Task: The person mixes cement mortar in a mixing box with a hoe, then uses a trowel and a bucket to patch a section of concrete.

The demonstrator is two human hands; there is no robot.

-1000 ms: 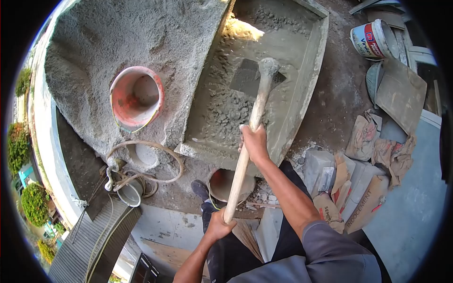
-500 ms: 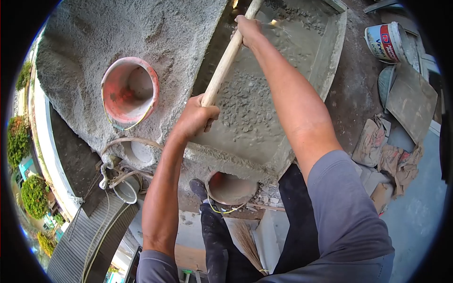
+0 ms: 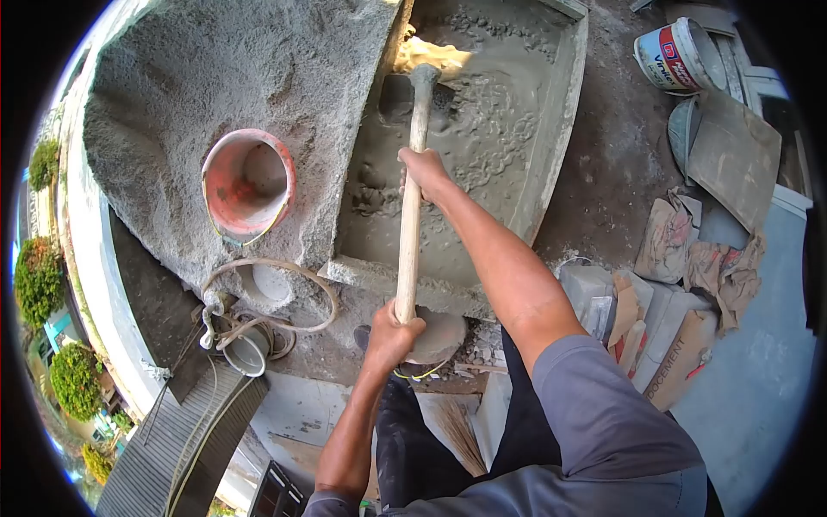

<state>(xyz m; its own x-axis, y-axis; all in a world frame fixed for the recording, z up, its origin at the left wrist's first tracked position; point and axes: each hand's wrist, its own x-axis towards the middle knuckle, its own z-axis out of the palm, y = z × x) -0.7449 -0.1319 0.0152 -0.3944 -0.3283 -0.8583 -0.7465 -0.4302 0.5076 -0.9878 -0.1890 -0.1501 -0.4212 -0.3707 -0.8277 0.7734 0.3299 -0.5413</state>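
A long wooden-handled hoe (image 3: pixel 411 207) reaches from me into a shallow mixing trough (image 3: pixel 560 129) of wet grey concrete. Its blade (image 3: pixel 405 93) is sunk in the mix at the trough's far left. My right hand (image 3: pixel 423 170) grips the handle about midway. My left hand (image 3: pixel 393 332) holds the handle's near end, just above the trough's front wall.
A large heap of sand and gravel (image 3: pixel 233 77) lies left of the trough, with a pink bucket (image 3: pixel 248 183) set into it. A hose coil (image 3: pixel 276 297) and a small bucket (image 3: pixel 245 349) sit below. A white paint pail (image 3: pixel 676 56) and cement bags (image 3: pixel 672 345) lie right.
The hoe was pushed far forward with both arms stretched out, then drawn back toward me. Its blade now sits at the trough's far left and the mix looks smoother.
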